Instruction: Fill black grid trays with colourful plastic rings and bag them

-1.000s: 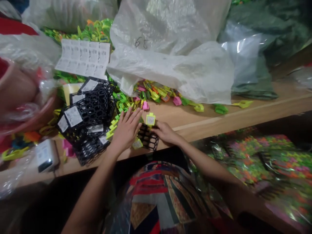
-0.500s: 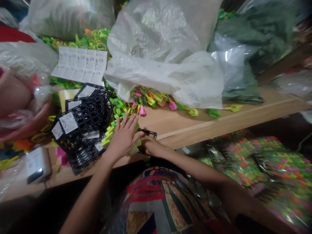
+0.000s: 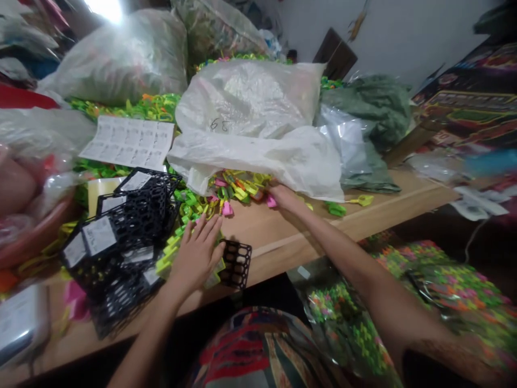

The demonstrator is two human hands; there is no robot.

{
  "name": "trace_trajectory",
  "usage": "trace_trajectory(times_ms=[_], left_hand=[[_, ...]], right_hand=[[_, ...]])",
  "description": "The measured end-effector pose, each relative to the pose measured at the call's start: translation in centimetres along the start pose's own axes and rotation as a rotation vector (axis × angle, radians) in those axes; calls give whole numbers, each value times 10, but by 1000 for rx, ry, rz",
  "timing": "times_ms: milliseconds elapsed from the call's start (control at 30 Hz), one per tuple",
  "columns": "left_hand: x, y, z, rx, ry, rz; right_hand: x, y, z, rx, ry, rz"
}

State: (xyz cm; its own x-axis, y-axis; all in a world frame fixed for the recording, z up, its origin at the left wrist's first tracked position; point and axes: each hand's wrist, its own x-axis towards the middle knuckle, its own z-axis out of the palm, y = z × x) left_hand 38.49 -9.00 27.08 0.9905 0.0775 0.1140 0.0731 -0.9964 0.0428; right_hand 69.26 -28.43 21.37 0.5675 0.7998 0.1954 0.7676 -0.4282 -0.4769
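Lime clips under wide left hand, black mesh rack beside; narrow right hand at 1 o'clock on pink clip, grip unclear.

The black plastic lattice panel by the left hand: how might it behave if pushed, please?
This lattice panel looks stiff yet light, being mostly holes. Lying flat, it would probably slide rather than roll, perhaps snagging the yellow-green plastic pieces.

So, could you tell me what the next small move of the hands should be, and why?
Probably the right hand should lift the pink plastic clip at its fingertips, since it reaches the edge of the heap of neon plastic clips under the white plastic sack, while the left hand rests by a black plastic grid rack.
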Motion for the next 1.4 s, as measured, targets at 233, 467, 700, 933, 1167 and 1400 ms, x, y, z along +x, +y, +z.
trace_trajectory(times_ms=[233,467,700,933,1167,1400], left_hand=[[-4,0,-5,-47,-34,-4],[-4,1,-6,-76,-54,-20],[-2,2,-6,-81,-70,-36],[-3,0,-6,-136,-70,-40],[-3,-1,-5,-144,-75,-38],[1,1,-11,-154,-135,-47]], right_hand=[[-34,-25,24,-136,-34,-208],[-67,-88,48,452,66,-90],[-88,-150,107,1003,-180,67],[-93,-146,119,694,-72,-176],[-92,-149,116,759,-103,-90],[-102,-147,139,618,-75,-222]])
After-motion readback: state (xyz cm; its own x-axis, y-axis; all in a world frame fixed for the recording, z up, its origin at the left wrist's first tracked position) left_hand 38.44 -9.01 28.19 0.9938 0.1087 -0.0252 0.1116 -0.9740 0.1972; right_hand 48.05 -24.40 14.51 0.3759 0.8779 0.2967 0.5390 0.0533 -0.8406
